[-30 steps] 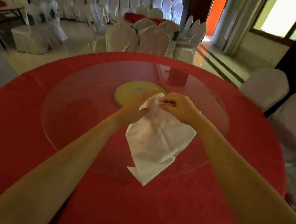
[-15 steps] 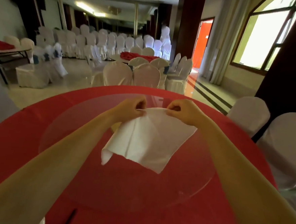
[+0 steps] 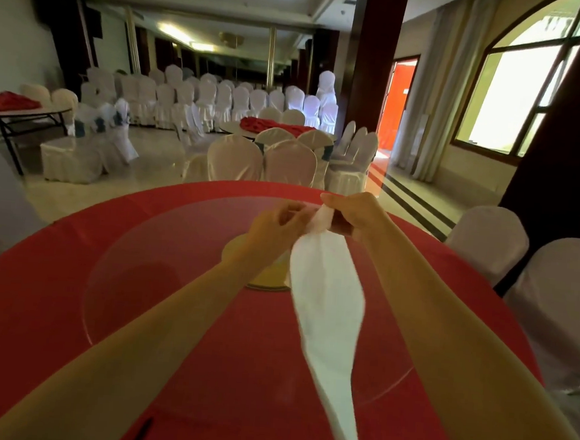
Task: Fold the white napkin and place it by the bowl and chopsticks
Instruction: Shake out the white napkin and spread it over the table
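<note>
A dark stick-like tip (image 3: 143, 431), possibly a chopstick, shows at the near table edge; no bowl is in view. The white napkin (image 3: 326, 311) hangs in the air above the glass turntable (image 3: 132, 294), its top pinched by the left hand (image 3: 274, 224) and right hand (image 3: 354, 214), both closed on it, probably so it drapes straight for folding. It looks gathered lengthwise, smooth, tapering to a point near the camera.
</note>
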`<action>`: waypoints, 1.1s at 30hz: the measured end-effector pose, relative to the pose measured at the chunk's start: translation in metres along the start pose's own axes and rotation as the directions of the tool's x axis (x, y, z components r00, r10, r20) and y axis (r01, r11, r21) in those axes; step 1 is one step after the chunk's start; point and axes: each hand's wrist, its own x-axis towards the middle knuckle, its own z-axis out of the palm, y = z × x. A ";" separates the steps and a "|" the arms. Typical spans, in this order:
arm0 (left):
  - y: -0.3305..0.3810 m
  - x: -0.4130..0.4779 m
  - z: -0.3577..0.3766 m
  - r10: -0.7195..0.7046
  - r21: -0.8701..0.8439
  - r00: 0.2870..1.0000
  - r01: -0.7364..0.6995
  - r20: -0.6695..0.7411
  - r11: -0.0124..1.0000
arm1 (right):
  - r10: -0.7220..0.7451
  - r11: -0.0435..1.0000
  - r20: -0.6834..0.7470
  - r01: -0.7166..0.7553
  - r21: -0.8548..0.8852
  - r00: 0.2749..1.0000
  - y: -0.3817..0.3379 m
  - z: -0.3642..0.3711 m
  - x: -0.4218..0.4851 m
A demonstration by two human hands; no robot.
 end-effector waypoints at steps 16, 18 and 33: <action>0.018 0.005 0.001 -0.453 -0.347 0.883 0.465 0.121 0.814 | -0.227 0.936 0.174 0.263 -0.232 0.958 0.011 -0.005 -0.018; 0.019 0.004 0.001 -0.485 -0.374 0.850 0.527 0.206 0.763 | -0.259 0.915 0.168 0.298 -0.274 0.951 0.015 -0.007 -0.015; -0.007 0.045 -0.016 -0.331 0.077 0.914 0.357 -0.233 0.931 | -0.064 0.593 0.610 0.522 -0.614 0.790 0.064 -0.042 -0.022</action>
